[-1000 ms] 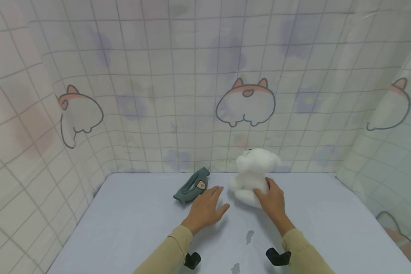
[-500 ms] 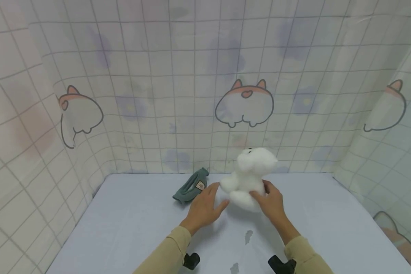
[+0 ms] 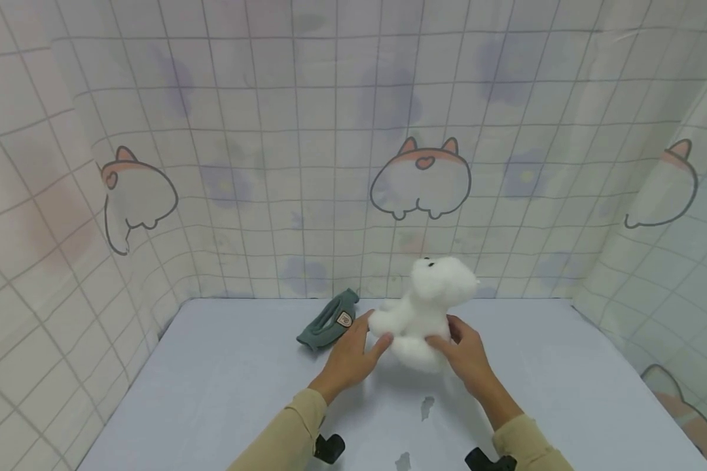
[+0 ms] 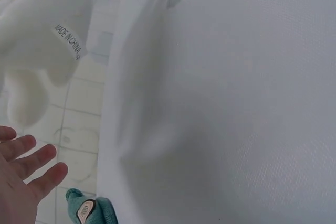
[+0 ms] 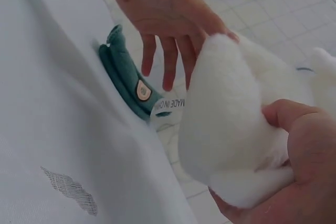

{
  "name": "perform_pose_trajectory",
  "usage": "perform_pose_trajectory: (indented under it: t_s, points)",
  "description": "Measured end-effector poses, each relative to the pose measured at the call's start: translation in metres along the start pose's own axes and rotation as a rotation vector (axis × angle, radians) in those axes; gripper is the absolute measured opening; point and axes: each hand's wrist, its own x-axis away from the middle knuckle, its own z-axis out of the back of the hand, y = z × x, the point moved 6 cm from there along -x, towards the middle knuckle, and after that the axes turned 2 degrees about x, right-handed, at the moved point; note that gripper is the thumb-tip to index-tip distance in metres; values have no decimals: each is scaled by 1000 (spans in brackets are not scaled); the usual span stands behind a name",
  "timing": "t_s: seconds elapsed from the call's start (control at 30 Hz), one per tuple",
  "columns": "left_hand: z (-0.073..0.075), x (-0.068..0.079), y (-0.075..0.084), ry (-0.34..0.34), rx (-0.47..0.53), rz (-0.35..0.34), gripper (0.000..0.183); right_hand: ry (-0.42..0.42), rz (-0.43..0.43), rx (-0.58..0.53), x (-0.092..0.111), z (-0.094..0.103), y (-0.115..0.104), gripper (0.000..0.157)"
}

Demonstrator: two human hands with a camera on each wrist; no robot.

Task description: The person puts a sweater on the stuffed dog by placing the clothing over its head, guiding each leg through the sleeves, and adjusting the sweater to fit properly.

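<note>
A white plush toy animal [image 3: 417, 320] is held above the table, tilted, its dark eyes facing up and left. My right hand [image 3: 470, 360] grips its body, with thumb and fingers pressed into the fur in the right wrist view. To the toy's other side, my left hand [image 3: 347, 361] has straight, spread fingers; its thumb appears to touch a paw. A "MADE IN CHINA" label [image 4: 69, 41] hangs from the plush. Just past the left fingers lies a small teal knitted garment [image 3: 320, 333] with a badge patch [image 5: 143, 90].
The white-covered table [image 3: 212, 379] has grey worn patches [image 3: 427, 407] near its front. Behind and at both sides hangs a gridded curtain [image 3: 306, 163] printed with cartoon animal rears. Black wrist camera mounts [image 3: 330, 449] sit below both sleeves.
The plush toy has shifted left and toward me in my right hand, tilting a little, until its paw reaches my left hand. My left hand has barely moved; the teal garment stays put.
</note>
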Motion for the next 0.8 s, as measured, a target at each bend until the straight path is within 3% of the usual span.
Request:
perform_pose_trajectory:
  t_s: [0.2,0.53,0.8]
  points:
    - [-1,-2,4,-65,264,-52,65,-59,-14,-100,2,-3,3,63]
    - [-11,-1,1,-230,653,114,70,-119,-20,-250,3,-11,7,62]
    - [-16,1,1,-294,850,147,68,-123,-34,-340,4,-23,5,64]
